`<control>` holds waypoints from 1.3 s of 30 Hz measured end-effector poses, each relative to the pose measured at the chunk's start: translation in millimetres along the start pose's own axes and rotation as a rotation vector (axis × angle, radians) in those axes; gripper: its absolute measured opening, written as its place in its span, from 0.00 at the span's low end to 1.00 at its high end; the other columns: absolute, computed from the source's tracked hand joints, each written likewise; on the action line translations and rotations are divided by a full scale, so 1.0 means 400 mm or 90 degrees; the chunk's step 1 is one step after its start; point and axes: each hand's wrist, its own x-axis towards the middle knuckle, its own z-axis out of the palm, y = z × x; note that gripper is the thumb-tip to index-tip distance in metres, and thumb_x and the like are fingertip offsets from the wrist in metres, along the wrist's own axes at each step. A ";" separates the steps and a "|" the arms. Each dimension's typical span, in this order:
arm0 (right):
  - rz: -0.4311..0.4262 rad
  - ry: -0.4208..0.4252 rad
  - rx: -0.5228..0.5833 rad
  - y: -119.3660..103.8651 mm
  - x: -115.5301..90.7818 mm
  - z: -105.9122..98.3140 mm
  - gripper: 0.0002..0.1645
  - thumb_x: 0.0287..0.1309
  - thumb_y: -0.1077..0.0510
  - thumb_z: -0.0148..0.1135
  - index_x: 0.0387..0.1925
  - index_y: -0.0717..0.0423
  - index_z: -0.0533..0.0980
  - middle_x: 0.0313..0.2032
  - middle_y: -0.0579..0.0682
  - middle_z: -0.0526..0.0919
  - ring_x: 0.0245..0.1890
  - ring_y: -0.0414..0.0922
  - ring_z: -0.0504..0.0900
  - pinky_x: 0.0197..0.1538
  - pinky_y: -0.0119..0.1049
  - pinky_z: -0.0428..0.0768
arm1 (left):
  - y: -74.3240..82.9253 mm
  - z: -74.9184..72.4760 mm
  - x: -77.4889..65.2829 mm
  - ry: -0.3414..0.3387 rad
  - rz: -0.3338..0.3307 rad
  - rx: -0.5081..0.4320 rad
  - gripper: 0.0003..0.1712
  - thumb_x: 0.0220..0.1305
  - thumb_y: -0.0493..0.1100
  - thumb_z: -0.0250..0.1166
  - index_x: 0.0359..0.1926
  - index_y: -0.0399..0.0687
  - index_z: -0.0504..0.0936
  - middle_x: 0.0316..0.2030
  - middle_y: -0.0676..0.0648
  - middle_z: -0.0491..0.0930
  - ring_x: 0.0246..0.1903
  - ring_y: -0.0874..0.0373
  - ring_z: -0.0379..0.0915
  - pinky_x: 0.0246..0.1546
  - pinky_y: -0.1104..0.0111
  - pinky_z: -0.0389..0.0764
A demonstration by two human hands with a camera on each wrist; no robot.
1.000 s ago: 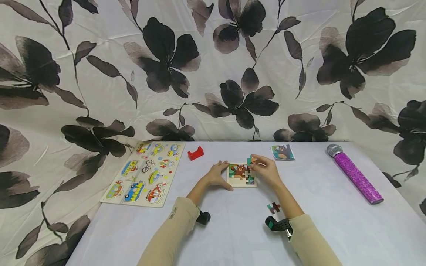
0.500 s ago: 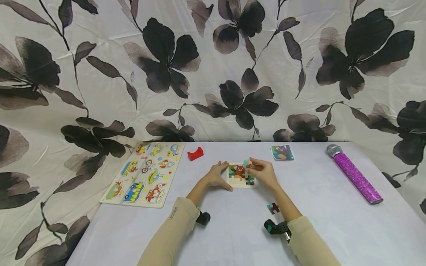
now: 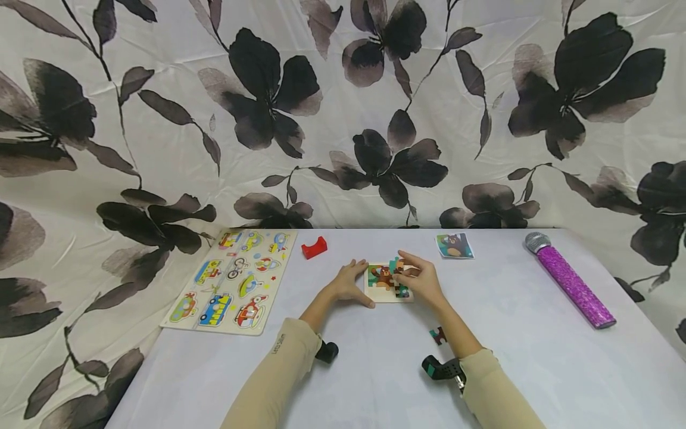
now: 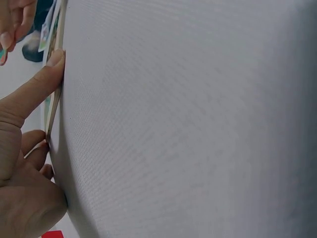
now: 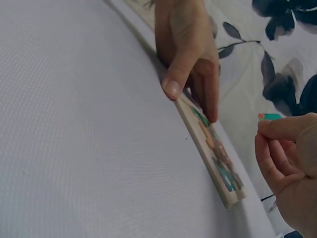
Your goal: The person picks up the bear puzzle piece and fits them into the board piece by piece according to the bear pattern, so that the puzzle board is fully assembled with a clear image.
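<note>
A small wooden jigsaw puzzle board point(image 3: 382, 296) with a bear picture lies mid-table. My left hand point(image 3: 347, 285) holds it at its left side, thumb by the near edge and fingers toward the far edge; the right wrist view shows this thumb point(image 5: 173, 88) at the board's corner. Between its thumb and fingers, my right hand point(image 3: 424, 279) pinches a teal-and-orange jigsaw piece point(image 5: 270, 116). In the right wrist view that piece is raised above the board. Another jigsaw piece point(image 3: 437, 336) lies on the cloth beside my right forearm, partly hidden by it.
A vehicle picture board point(image 3: 230, 280) lies at the left, with a red plastic object point(image 3: 314, 248) beside it. Behind my right hand is a bear picture card point(image 3: 455, 245). A glittery purple microphone point(image 3: 576, 286) lies at the right. A floral cloth point(image 3: 332, 119) hangs behind the table.
My right hand has moved a little left over the puzzle board, carrying the pinched jigsaw piece, which has turned. More of the loose piece is now hidden by the forearm. My left hand stays put.
</note>
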 end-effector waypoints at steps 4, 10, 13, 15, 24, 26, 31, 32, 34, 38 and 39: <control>-0.008 -0.004 0.009 -0.002 0.003 0.003 0.31 0.48 0.75 0.64 0.57 0.72 0.70 0.50 0.71 0.75 0.29 0.37 0.80 0.32 0.23 0.79 | -0.001 -0.002 0.002 0.001 0.003 -0.001 0.60 0.39 0.52 0.79 0.71 0.42 0.57 0.72 0.45 0.52 0.72 0.45 0.37 0.69 0.48 0.45; -0.057 -0.068 -0.104 0.002 -0.002 0.026 0.27 0.48 0.72 0.66 0.53 0.74 0.73 0.47 0.67 0.76 0.33 0.48 0.81 0.34 0.27 0.80 | -0.002 -0.006 0.001 0.010 0.013 -0.004 0.60 0.38 0.51 0.79 0.70 0.41 0.57 0.71 0.44 0.52 0.72 0.44 0.37 0.69 0.49 0.44; -0.102 -0.115 -0.221 0.002 -0.005 0.044 0.27 0.49 0.68 0.67 0.52 0.75 0.73 0.45 0.65 0.77 0.35 0.49 0.78 0.35 0.29 0.78 | -0.004 -0.006 0.001 0.012 0.015 -0.007 0.60 0.38 0.51 0.79 0.70 0.41 0.57 0.71 0.44 0.52 0.72 0.44 0.37 0.69 0.48 0.45; -0.120 -0.145 -0.286 -0.001 -0.005 0.057 0.27 0.49 0.65 0.68 0.51 0.75 0.74 0.44 0.63 0.77 0.34 0.48 0.76 0.34 0.30 0.76 | -0.006 -0.005 0.002 0.012 0.016 -0.008 0.60 0.38 0.51 0.79 0.70 0.41 0.57 0.71 0.44 0.52 0.72 0.45 0.37 0.69 0.49 0.45; -0.145 -0.217 -0.421 -0.006 -0.003 0.079 0.16 0.50 0.59 0.69 0.42 0.63 0.83 0.42 0.57 0.80 0.43 0.53 0.74 0.47 0.48 0.73 | -0.008 0.000 0.001 0.019 0.021 -0.019 0.60 0.37 0.50 0.80 0.70 0.42 0.58 0.71 0.45 0.53 0.71 0.42 0.38 0.68 0.47 0.49; -0.154 -0.224 -0.445 -0.006 -0.006 0.083 0.14 0.51 0.58 0.69 0.39 0.61 0.84 0.42 0.57 0.81 0.43 0.53 0.73 0.47 0.49 0.72 | -0.006 -0.001 -0.001 0.020 0.023 -0.021 0.60 0.37 0.50 0.80 0.70 0.42 0.58 0.71 0.45 0.53 0.71 0.42 0.38 0.68 0.47 0.49; -0.168 -0.209 -0.453 0.002 -0.014 0.088 0.13 0.51 0.58 0.69 0.38 0.61 0.84 0.42 0.56 0.80 0.42 0.52 0.72 0.44 0.49 0.72 | -0.003 -0.001 -0.005 0.018 0.025 -0.025 0.60 0.37 0.49 0.80 0.70 0.41 0.58 0.71 0.44 0.53 0.71 0.41 0.38 0.67 0.46 0.49; -0.168 -0.204 -0.453 0.003 -0.015 0.088 0.13 0.51 0.58 0.69 0.39 0.60 0.84 0.42 0.55 0.80 0.42 0.52 0.72 0.44 0.49 0.72 | -0.002 -0.001 -0.005 0.017 0.026 -0.023 0.60 0.37 0.49 0.80 0.70 0.41 0.58 0.71 0.44 0.53 0.71 0.41 0.38 0.67 0.46 0.48; -0.168 -0.201 -0.463 0.004 -0.015 0.089 0.14 0.52 0.58 0.68 0.41 0.60 0.83 0.43 0.55 0.80 0.42 0.51 0.72 0.43 0.48 0.72 | -0.002 -0.001 -0.006 0.016 0.027 -0.020 0.60 0.37 0.50 0.80 0.70 0.40 0.58 0.71 0.43 0.53 0.71 0.41 0.38 0.68 0.46 0.48; -0.165 -0.221 -0.511 -0.004 -0.013 0.090 0.17 0.54 0.57 0.67 0.45 0.59 0.82 0.43 0.54 0.80 0.40 0.51 0.70 0.40 0.47 0.72 | -0.003 -0.001 -0.004 0.013 0.028 -0.016 0.60 0.37 0.50 0.80 0.70 0.40 0.58 0.71 0.43 0.53 0.71 0.42 0.38 0.68 0.47 0.46; -0.161 -0.229 -0.521 -0.007 -0.012 0.091 0.17 0.55 0.56 0.66 0.46 0.59 0.82 0.44 0.54 0.79 0.40 0.51 0.70 0.40 0.47 0.71 | -0.004 -0.001 -0.004 0.013 0.028 -0.016 0.60 0.37 0.50 0.80 0.70 0.40 0.58 0.71 0.43 0.53 0.71 0.42 0.38 0.68 0.47 0.46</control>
